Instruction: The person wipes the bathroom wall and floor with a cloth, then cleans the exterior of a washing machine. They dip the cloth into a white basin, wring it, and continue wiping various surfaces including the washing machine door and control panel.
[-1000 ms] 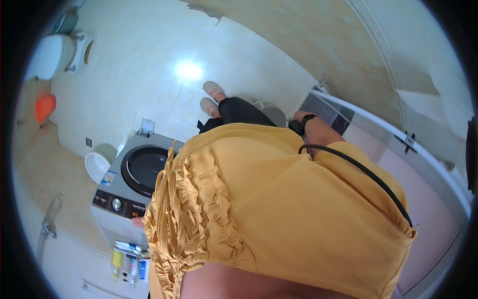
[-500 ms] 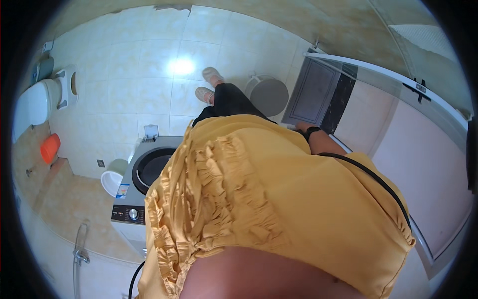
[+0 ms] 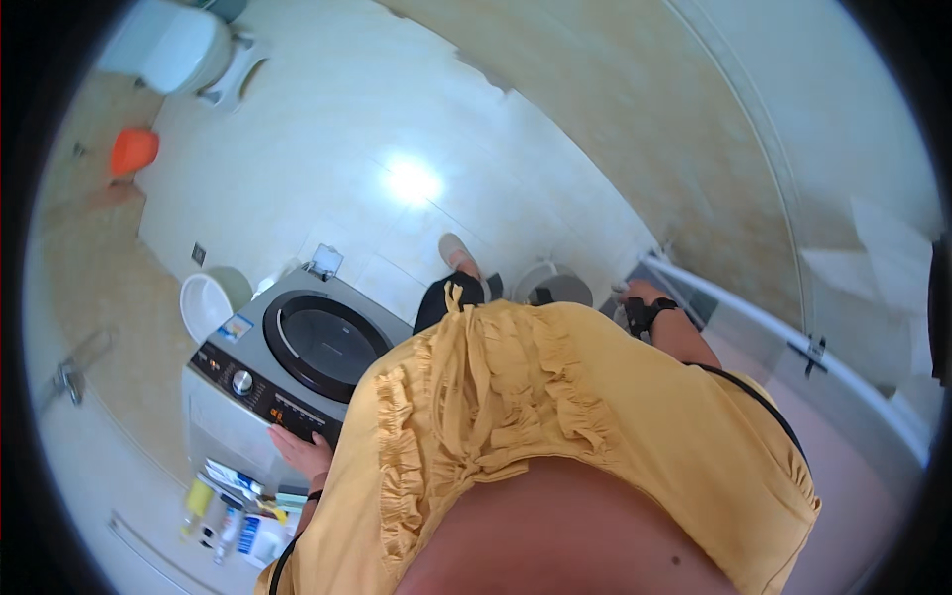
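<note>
My left hand [image 3: 302,451] lies with its fingers stretched out at the front edge of a grey front-load washing machine [image 3: 260,332], just below the control panel [image 3: 243,382] with its silver dial and lit display. The machine's round dark door [image 3: 327,342] is closed. My right hand [image 3: 645,293], with a black band at the wrist, is out to the right beside the white-framed glass partition [image 3: 754,312]. Its fingers are small and blurred, so what it holds, if anything, does not show.
Behind the washer stands a white bucket [image 3: 210,302]. A grey bin [image 3: 557,286] is ahead of my legs. Bottles and boxes [image 3: 233,521] stand left of my left arm. Farther off are an orange container [image 3: 134,151], a white toilet [image 3: 188,50] and a white stool [image 3: 241,74].
My body and view have turned left toward the washing machine. My left hand has come into view at its front edge. The right hand remains out at the right side.
</note>
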A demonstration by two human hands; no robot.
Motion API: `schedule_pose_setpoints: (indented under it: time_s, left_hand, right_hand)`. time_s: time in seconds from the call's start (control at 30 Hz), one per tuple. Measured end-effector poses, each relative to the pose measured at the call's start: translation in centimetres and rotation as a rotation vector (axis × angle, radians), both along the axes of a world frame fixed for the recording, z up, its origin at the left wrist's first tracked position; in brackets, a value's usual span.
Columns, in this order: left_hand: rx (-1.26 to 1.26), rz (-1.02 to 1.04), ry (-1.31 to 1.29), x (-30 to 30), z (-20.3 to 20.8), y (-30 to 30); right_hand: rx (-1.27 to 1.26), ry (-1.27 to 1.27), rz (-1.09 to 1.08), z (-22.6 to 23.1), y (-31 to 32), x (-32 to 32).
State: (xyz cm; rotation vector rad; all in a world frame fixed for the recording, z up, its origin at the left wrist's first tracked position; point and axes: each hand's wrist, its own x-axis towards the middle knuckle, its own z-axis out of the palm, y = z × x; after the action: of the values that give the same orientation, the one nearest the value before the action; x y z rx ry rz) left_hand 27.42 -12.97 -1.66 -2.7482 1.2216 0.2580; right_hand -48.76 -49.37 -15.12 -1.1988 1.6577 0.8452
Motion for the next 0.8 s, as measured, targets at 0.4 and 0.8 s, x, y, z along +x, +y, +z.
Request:
schedule_pose_setpoints:
  time_s: [0.4,0.8]
  left_hand:
    - [-0.039,0.213,-0.028,-3.3,2.1,-3.7]
    - [-0.124,0.308,-0.029,-3.4,2.3,-3.3]
  right_hand:
    - [-0.138,-0.25,0.179,0.3,-11.6,16.7]
    - [-0.196,-0.311,0.538,1.7,-18.4,26.1]
